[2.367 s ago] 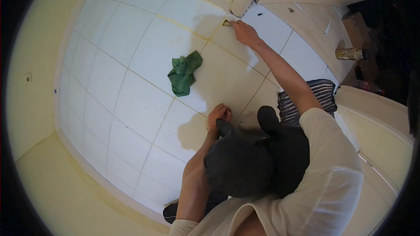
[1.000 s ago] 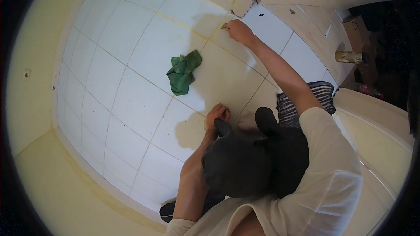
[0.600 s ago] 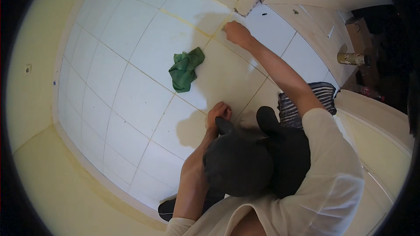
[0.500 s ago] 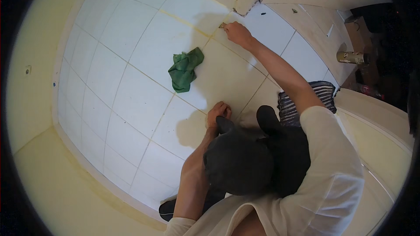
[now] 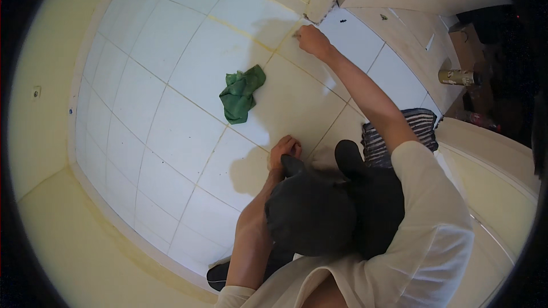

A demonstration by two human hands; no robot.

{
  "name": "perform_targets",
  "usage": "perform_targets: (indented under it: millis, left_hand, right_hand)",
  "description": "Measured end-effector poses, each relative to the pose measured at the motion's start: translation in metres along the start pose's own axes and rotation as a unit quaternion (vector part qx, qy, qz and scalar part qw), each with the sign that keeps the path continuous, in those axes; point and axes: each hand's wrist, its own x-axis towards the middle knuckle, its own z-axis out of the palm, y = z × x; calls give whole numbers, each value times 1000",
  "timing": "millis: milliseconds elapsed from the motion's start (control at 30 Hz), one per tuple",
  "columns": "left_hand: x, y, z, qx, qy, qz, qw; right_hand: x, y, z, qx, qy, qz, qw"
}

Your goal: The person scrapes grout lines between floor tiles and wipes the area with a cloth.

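My right hand point(image 5: 313, 41) reaches far forward over the tiled floor, close to the yellowish grout line by the door frame's foot. Its fingers are closed in a pinch, and a small thing shows at their tips, too small to make out. My left hand point(image 5: 285, 153) is near my knee, low over the tiles, with its fingers curled in and nothing visible in them. A crumpled green cloth point(image 5: 242, 93) lies on the floor between the two hands, a little to the left, touched by neither.
A striped mat point(image 5: 421, 127) lies beside my right arm. At the right stand a gold-coloured can point(image 5: 458, 77), a cardboard box point(image 5: 465, 39) and a bottle point(image 5: 482, 120). The door frame's foot point(image 5: 311, 18) rises just beyond my right hand. Yellow walls point(image 5: 43, 137) bound the left side.
My right hand has shifted slightly to the right, near the grout line. The left hand and the green cloth look nearly the same.
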Motion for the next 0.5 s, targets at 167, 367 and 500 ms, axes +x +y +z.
perform_targets:
  millis: [167,367,500]
  left_hand:
    - [-2,-6,-5,6,-1,-10,1000]
    - [-1,0,-3,-15,-5,-31,999]
    - [-1,-4,-1,-3,5,-5,1000]
  right_hand:
    - [-6,-18,1,-4,26,-10,1000]
    - [-4,-4,-4,37,18,-24,999]
    - [0,-6,-4,27,-9,33,999]
